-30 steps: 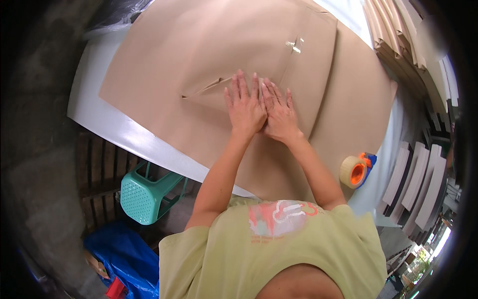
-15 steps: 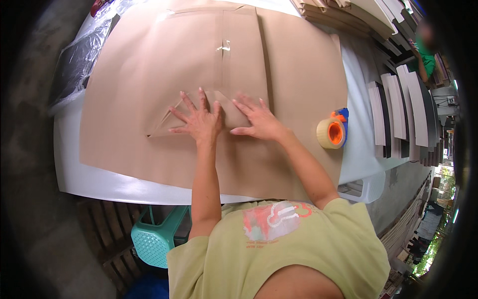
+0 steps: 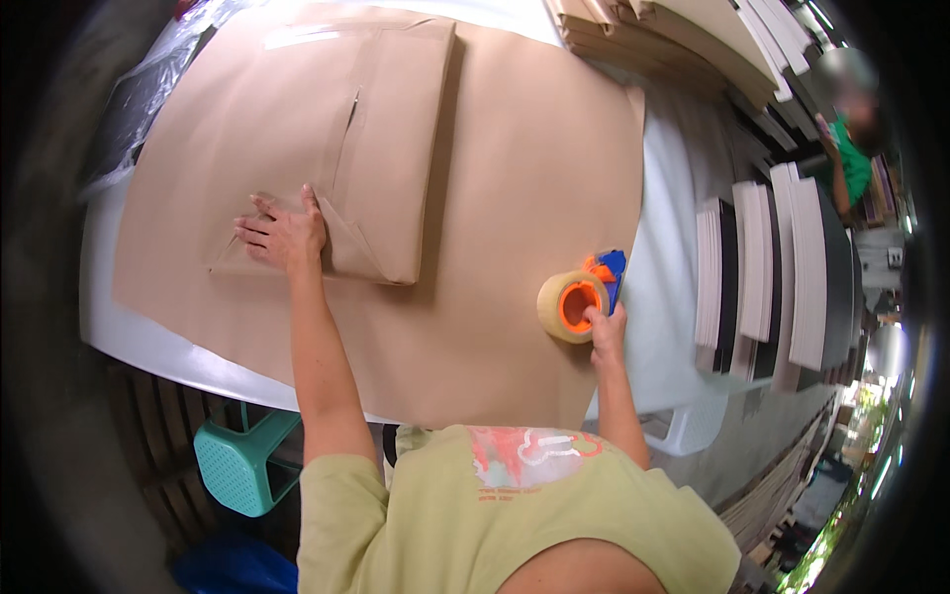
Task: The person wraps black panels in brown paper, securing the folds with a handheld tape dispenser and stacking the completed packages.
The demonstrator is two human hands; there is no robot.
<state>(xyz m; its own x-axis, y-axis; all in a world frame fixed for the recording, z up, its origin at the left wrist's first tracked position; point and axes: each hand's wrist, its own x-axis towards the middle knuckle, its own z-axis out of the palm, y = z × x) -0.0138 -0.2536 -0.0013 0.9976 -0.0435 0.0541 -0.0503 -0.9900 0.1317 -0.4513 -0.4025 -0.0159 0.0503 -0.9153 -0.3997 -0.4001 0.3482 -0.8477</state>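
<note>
A flat rectangular package wrapped in brown paper (image 3: 386, 148) lies on a larger sheet of brown kraft paper (image 3: 515, 178). Clear tape runs along its middle seam. My left hand (image 3: 284, 233) rests with fingers spread on the folded flap at the package's near end, pressing the paper down. At the right side of the sheet, my right hand (image 3: 608, 335) grips a tape dispenser (image 3: 576, 305) with an orange hub, a blue part and a wide roll of clear tape. Its fingers are partly hidden behind the dispenser.
Stacks of white and black boards (image 3: 782, 277) stand at the right, with brown folded cardboard (image 3: 673, 45) at the far right. Plastic film (image 3: 148, 109) lies at the far left. Below the table's near edge are a green stool (image 3: 242, 460) and a white stool (image 3: 688, 426). A person in green (image 3: 853, 163) is farther off.
My right hand has left the package's folded end, moved right and taken hold of the tape dispenser. My left hand stays on the flap. The whole view has shifted.
</note>
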